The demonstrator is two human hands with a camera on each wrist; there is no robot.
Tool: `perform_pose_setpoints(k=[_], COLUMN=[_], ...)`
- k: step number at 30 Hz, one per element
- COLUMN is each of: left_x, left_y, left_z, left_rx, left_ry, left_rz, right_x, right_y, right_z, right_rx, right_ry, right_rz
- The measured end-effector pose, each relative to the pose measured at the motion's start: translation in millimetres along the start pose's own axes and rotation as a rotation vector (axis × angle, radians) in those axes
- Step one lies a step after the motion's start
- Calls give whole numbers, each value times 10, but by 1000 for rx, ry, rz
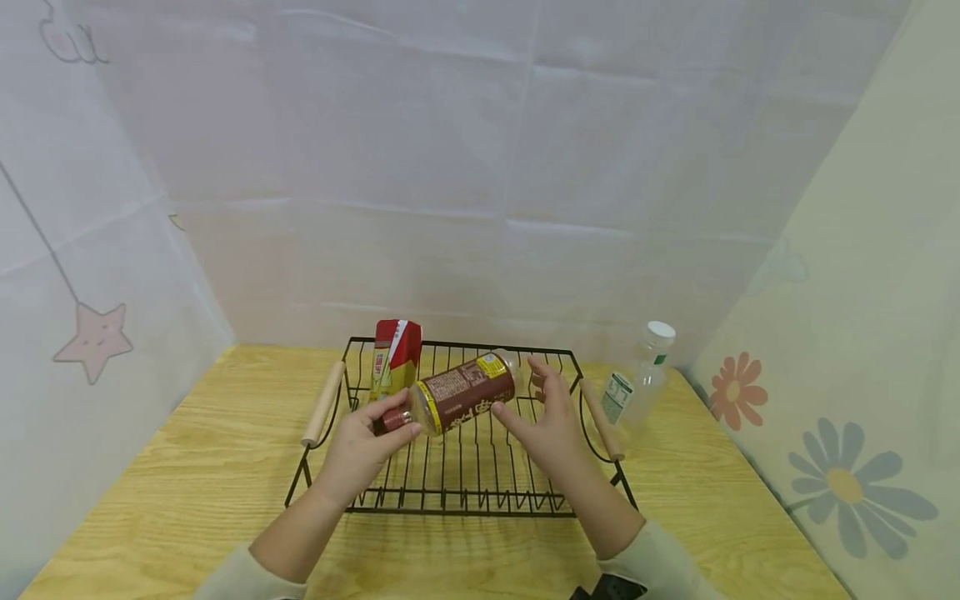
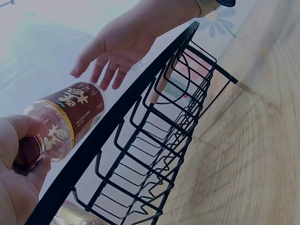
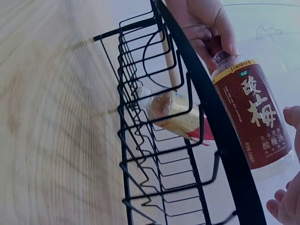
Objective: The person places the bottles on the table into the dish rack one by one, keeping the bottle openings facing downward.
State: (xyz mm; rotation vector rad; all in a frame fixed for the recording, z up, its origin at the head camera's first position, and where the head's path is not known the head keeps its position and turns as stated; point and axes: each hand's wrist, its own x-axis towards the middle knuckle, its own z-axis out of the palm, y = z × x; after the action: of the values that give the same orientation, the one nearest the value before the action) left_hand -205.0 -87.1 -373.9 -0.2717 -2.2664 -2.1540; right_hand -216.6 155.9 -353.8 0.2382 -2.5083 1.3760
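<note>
A plastic drink bottle (image 1: 468, 392) with a dark red label, edged in yellow, lies slantwise in the air over the black wire rack (image 1: 461, 510). My left hand (image 1: 360, 450) pinches its dark red cap (image 2: 29, 149) between thumb and fingers. At the other end, the bottle's base, my right hand (image 1: 551, 425) is held with fingers spread and thumb near the label. In the right wrist view the white lettering of the bottle label (image 3: 255, 117) faces the camera. Toward the rack's back left, a red-and-yellow bottle (image 1: 397, 358) stands with its white cap (image 3: 144, 97) downward.
Wooden handles flank the rack, one on the left (image 1: 324, 404) and one on the right (image 1: 602, 419). Beyond the right handle, a clear bottle (image 1: 647, 383) with a white cap and a green-and-white label stands on the wooden table (image 1: 187, 467). Pale cloth (image 1: 480, 208) hangs behind and beside the table.
</note>
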Motion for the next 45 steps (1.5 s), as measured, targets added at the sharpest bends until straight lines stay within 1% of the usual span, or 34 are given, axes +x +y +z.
perform_pose_setpoints(k=[4,7,11,15,17,22,25,35,45], left_x=[-9,-16,-30,-45,-52,-59,-63,-59,-59], left_y=[0,1,8,11,12,10,7,-21,-57], left_z=[15,33,59,77,84,98,104,133,156], left_rx=[5,23,26,21,27,47,65,46,102], left_ry=[22,38,49,46,42,31,22,-37,-73], left_rz=[7,14,8,1,1,-7,-4,9,5], right_x=[32,48,57,58,59,66,68,69,77], right_y=[-5,-10,-26,-53,-68,-101,-123,-185,-247], right_z=[26,46,73,106,119,134,130,122,113], right_rx=[169,283,400,536,582,618,637,667,687], right_ry=[-8,-7,-23,-48,-50,-35,-26,22,42], right_rz=[69,99,104,127,139,141,126,137,122])
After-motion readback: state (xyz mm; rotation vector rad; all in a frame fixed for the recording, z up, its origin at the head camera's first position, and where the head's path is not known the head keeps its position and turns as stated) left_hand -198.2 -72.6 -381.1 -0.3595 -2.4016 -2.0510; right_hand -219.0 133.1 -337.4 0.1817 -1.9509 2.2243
